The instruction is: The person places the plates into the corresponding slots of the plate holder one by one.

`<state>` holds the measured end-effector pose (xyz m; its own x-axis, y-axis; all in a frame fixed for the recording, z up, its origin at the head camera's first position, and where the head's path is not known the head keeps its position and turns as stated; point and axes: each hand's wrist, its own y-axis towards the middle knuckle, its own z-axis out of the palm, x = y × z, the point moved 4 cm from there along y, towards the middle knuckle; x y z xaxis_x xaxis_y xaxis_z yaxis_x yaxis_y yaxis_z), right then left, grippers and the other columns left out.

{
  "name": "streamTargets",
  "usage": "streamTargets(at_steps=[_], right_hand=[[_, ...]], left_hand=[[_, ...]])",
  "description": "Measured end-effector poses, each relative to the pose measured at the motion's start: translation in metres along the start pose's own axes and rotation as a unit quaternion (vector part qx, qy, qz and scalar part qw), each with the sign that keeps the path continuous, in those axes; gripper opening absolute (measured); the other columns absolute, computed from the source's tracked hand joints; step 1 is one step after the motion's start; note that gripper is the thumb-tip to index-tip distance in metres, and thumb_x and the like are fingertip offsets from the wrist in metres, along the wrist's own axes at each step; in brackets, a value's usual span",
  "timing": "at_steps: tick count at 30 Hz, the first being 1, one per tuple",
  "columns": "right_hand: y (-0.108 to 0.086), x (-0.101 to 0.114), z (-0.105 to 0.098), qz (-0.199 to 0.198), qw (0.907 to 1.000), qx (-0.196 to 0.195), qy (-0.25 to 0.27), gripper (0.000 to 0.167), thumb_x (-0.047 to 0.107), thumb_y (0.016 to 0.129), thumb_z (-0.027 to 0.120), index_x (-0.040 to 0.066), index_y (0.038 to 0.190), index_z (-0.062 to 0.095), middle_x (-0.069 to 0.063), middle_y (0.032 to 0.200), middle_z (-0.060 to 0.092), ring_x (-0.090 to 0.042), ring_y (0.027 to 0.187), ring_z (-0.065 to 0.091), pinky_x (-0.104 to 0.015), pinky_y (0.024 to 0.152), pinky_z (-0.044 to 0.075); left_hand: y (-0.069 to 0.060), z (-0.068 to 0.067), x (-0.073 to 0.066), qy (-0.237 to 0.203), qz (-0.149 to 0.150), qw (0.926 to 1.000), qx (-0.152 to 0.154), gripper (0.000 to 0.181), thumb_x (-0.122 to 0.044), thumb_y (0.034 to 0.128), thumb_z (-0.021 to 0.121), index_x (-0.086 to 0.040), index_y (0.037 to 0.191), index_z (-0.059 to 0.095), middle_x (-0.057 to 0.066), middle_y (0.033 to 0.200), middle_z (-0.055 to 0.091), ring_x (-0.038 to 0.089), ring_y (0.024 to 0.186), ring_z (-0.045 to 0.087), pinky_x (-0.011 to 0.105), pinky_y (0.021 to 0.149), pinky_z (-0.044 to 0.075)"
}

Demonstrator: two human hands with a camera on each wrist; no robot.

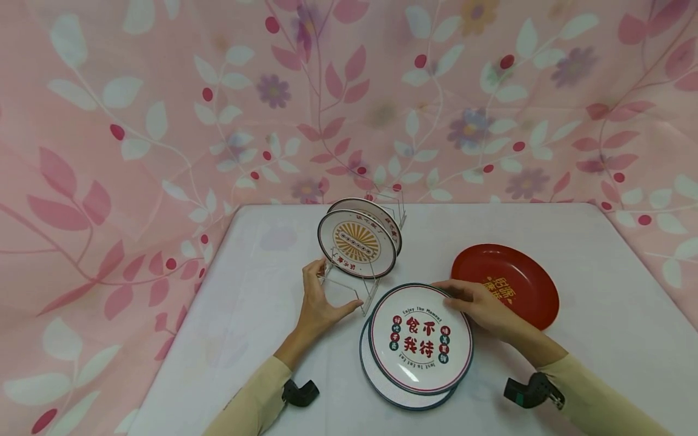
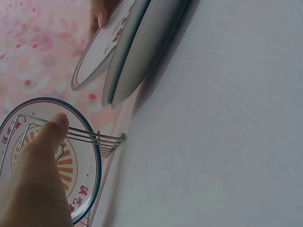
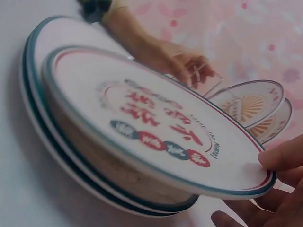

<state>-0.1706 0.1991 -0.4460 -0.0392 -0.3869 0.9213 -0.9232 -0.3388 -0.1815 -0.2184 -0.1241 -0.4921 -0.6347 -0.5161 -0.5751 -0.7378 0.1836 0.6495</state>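
Note:
My right hand (image 1: pixel 482 309) pinches the far-right rim of a round white plate (image 1: pixel 420 375) with a blue edge and red lettering, thumb on top and fingers underneath. In the right wrist view this plate (image 3: pixel 163 111) is tilted, its held side raised off the stacked plates (image 3: pixel 35 90) below. My left hand (image 1: pixel 319 306) grips the near end of a wire plate rack (image 1: pixel 372 297); the left wrist view has its thumb (image 2: pixel 57 124) against the wire. Two plates lean in the rack, the front plate (image 1: pixel 357 242) bearing an orange sunburst and the rear plate (image 1: pixel 396 233) partly hidden behind it.
A glossy red oval dish (image 1: pixel 504 266) with gold lettering lies on the white table (image 1: pixel 262 266), just beyond my right hand. Behind the table's back edge hangs a pink floral cloth (image 1: pixel 349 121). Dark cameras (image 1: pixel 531 390) are strapped to both wrists.

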Motion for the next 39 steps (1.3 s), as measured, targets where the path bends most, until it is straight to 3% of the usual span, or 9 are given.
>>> streamTargets(at_steps=[5, 7, 10, 12, 16, 20, 24, 34, 39], right_hand=[[-0.004, -0.001, -0.004, 0.043, 0.9909, 0.058, 0.114, 0.051, 0.018, 0.095, 0.060, 0.007, 0.144, 0.047, -0.016, 0.139, 0.053, -0.021, 0.121, 0.052, -0.032, 0.097, 0.051], [-0.006, -0.004, -0.004, 0.058, 0.9857, 0.083, 0.135, 0.056, 0.016, 0.094, 0.060, 0.011, 0.148, 0.043, -0.018, 0.150, 0.042, -0.029, 0.134, 0.039, -0.047, 0.110, 0.040], [-0.008, -0.010, -0.003, 0.080, 0.9777, 0.111, 0.159, 0.063, 0.014, 0.093, 0.060, 0.019, 0.152, 0.037, -0.018, 0.160, 0.023, -0.037, 0.144, 0.018, -0.061, 0.115, 0.024], [-0.009, -0.013, -0.003, 0.086, 0.9720, 0.129, 0.176, 0.065, 0.013, 0.094, 0.059, 0.023, 0.153, 0.034, -0.017, 0.162, 0.018, -0.035, 0.144, 0.021, -0.058, 0.115, 0.026], [-0.012, -0.016, -0.002, 0.082, 0.9532, 0.166, 0.239, 0.062, 0.012, 0.098, 0.052, 0.028, 0.154, 0.030, -0.009, 0.157, 0.031, -0.019, 0.131, 0.043, -0.038, 0.105, 0.045], [-0.014, -0.017, -0.003, 0.080, 0.9389, 0.185, 0.279, 0.060, 0.010, 0.100, 0.049, 0.030, 0.154, 0.030, 0.004, 0.147, 0.042, -0.016, 0.127, 0.050, -0.038, 0.102, 0.049], [-0.016, -0.016, -0.004, 0.070, 0.9354, 0.197, 0.285, 0.061, 0.008, 0.101, 0.047, 0.029, 0.155, 0.028, 0.007, 0.145, 0.044, -0.017, 0.127, 0.052, -0.040, 0.101, 0.049], [-0.020, -0.009, -0.010, 0.041, 0.9423, 0.190, 0.273, 0.059, 0.009, 0.102, 0.045, 0.030, 0.155, 0.029, 0.011, 0.141, 0.048, -0.016, 0.123, 0.055, -0.040, 0.098, 0.052], [-0.021, 0.000, -0.021, 0.006, 0.9333, 0.201, 0.298, 0.059, 0.004, 0.103, 0.037, 0.029, 0.155, 0.026, 0.006, 0.140, 0.051, -0.017, 0.122, 0.057, -0.038, 0.099, 0.051]], left_hand=[[0.000, -0.001, 0.000, 0.002, 0.002, 1.0000, -0.002, 0.115, -0.064, 0.0670, 0.079, 0.009, 0.141, 0.029, 0.022, 0.135, 0.035, 0.029, 0.124, 0.037, 0.044, 0.101, 0.040], [0.000, -0.001, 0.000, 0.002, 0.001, 1.0000, -0.002, 0.115, -0.063, 0.0669, 0.080, 0.009, 0.141, 0.029, 0.021, 0.136, 0.035, 0.030, 0.123, 0.038, 0.044, 0.100, 0.040], [0.000, -0.001, 0.000, 0.002, 0.002, 1.0000, -0.003, 0.115, -0.062, 0.0666, 0.081, 0.009, 0.141, 0.029, 0.021, 0.135, 0.035, 0.032, 0.122, 0.038, 0.044, 0.100, 0.040], [0.000, -0.001, 0.000, 0.002, 0.003, 1.0000, -0.003, 0.115, -0.062, 0.0666, 0.081, 0.009, 0.141, 0.029, 0.022, 0.135, 0.035, 0.033, 0.122, 0.038, 0.044, 0.100, 0.040], [0.000, -0.001, 0.001, 0.002, 0.002, 1.0000, -0.002, 0.115, -0.062, 0.0667, 0.081, 0.009, 0.141, 0.029, 0.023, 0.135, 0.035, 0.034, 0.122, 0.038, 0.042, 0.101, 0.039], [-0.001, -0.001, 0.001, 0.004, 0.000, 1.0000, -0.003, 0.115, -0.063, 0.0667, 0.080, 0.008, 0.141, 0.029, 0.022, 0.135, 0.035, 0.035, 0.122, 0.039, 0.040, 0.101, 0.039], [-0.001, -0.001, 0.000, 0.004, -0.001, 1.0000, -0.002, 0.116, -0.063, 0.0664, 0.080, 0.008, 0.141, 0.028, 0.023, 0.135, 0.035, 0.033, 0.123, 0.038, 0.039, 0.102, 0.039], [0.001, -0.002, -0.003, 0.001, 0.015, 0.9999, -0.004, 0.116, -0.064, 0.0669, 0.080, 0.009, 0.141, 0.027, 0.027, 0.135, 0.034, 0.035, 0.124, 0.037, 0.039, 0.103, 0.038], [0.002, -0.003, -0.005, 0.013, 0.036, 0.9992, -0.013, 0.115, -0.064, 0.0674, 0.079, 0.006, 0.143, 0.028, 0.027, 0.134, 0.035, 0.030, 0.126, 0.035, 0.039, 0.103, 0.038]])
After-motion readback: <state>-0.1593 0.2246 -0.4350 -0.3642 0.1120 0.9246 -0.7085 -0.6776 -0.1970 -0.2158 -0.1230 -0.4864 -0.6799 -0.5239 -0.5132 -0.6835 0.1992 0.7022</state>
